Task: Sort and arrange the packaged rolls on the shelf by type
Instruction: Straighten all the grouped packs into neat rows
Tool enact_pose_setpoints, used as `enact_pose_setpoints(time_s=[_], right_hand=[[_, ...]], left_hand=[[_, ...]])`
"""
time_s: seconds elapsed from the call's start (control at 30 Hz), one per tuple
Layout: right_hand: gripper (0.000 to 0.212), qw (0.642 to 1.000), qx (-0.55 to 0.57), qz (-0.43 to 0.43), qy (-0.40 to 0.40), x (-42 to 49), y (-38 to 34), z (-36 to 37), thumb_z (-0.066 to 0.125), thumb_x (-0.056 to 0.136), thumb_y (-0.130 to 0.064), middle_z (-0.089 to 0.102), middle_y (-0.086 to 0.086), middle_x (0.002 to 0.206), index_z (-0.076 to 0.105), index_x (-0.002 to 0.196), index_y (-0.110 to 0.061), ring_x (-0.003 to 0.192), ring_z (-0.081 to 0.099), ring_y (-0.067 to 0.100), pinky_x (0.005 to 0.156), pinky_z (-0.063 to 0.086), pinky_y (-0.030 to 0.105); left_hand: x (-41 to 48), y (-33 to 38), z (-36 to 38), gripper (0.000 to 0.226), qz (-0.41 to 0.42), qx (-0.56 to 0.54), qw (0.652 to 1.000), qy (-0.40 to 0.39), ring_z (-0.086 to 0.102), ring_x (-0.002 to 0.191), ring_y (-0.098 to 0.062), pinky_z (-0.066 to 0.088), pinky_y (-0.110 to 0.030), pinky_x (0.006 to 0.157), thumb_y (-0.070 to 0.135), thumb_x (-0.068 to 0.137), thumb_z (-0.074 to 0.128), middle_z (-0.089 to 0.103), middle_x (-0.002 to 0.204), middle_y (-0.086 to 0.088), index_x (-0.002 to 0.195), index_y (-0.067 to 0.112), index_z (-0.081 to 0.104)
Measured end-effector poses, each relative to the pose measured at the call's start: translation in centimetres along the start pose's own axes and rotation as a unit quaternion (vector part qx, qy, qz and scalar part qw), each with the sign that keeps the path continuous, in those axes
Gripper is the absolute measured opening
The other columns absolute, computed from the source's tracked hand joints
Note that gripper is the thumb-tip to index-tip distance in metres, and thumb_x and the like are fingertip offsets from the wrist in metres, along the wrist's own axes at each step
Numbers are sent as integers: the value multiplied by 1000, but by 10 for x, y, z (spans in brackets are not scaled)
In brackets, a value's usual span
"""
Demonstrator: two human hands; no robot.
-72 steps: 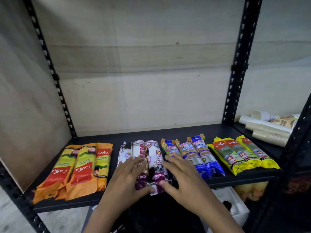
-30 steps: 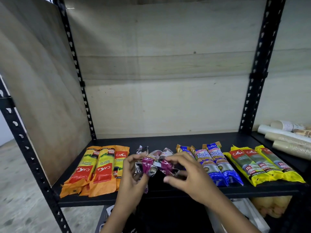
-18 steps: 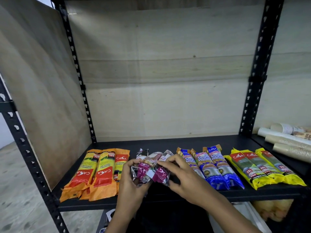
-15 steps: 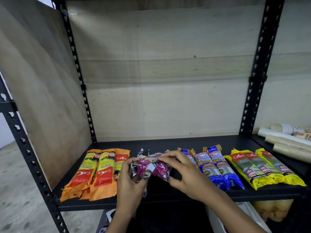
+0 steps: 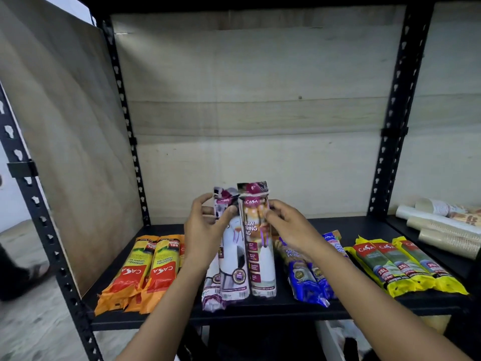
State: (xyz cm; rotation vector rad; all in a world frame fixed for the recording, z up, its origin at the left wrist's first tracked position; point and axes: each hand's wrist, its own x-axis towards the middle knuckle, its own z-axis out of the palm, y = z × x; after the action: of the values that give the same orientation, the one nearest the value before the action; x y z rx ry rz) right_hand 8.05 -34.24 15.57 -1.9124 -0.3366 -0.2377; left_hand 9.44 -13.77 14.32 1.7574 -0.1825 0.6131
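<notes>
The left hand (image 5: 205, 231) and the right hand (image 5: 290, 227) each pinch the top ends of the purple-and-white rolls (image 5: 260, 259), which stand bunched and tilted up at the middle of the black shelf (image 5: 348, 226), between the orange rolls (image 5: 145, 267) on the left and the blue rolls (image 5: 303, 278) and yellow rolls (image 5: 400, 267) on the right.

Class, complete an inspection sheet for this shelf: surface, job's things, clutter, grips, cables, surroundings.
Surface: black shelf, rolls laid in colour groups.
Job's things: purple-white rolls held up at centre; orange rolls left, blue rolls and yellow rolls right.
Clutter: paper cup stacks in the right bay.
Grips: left hand and right hand both pinch the purple-white rolls' tops.
Cables: nothing seen.
Surroundings: wooden back panel; sandalled foot on floor, left.
</notes>
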Motion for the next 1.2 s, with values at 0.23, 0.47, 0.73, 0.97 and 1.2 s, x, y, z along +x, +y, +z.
enact_pose_setpoints(time_s=[0.23, 0.47, 0.73, 0.97, 1.2], right_hand=[[23, 989, 2, 139, 47, 28, 54, 3, 51, 100, -29, 75, 0, 102, 61, 121, -26, 96, 72, 19, 93, 55, 51], [60, 975, -122, 169, 75, 36, 65, 9, 53, 101, -34, 68, 6, 121, 25, 152, -23, 103, 67, 20, 83, 51, 32], [44, 951, -264, 164, -17, 36, 66, 27, 52, 95, -19, 60, 12, 131, 46, 139, -19, 109, 62, 28, 87, 52, 36], [30, 908, -387, 141, -70, 34, 67, 35, 49, 96, -12, 54, 10, 125, 56, 124, -16, 97, 62, 28, 76, 51, 35], [17, 925, -369, 95, -5, 9, 40, 8, 56, 98, -21, 57, 0, 114, 66, 112, -21, 98, 59, 18, 77, 53, 32]], left_hand=[[22, -42, 37, 55, -96, 85, 987, -95, 59, 73, -17, 43, -29, 56, 47, 78, 80, 60, 86, -6, 111, 21, 43], [23, -93, 60, 31, -10, 294, 947, -128, 57, 70, -19, 48, -33, 59, 41, 84, 73, 58, 81, -3, 78, 18, 53], [8, -93, 50, 33, 92, 417, 891, -153, 51, 98, -23, 46, -35, 71, 42, 94, 57, 57, 97, -4, 82, 17, 75], [-35, -81, -12, 23, 154, 301, 909, -242, 46, 108, -7, 44, -33, 96, 46, 94, 56, 52, 109, 17, 107, 33, 70], [-70, -86, -41, 85, 124, 351, 871, -321, 6, 147, -1, 12, -42, 122, 95, 68, 43, 17, 152, 34, 140, 51, 44]])
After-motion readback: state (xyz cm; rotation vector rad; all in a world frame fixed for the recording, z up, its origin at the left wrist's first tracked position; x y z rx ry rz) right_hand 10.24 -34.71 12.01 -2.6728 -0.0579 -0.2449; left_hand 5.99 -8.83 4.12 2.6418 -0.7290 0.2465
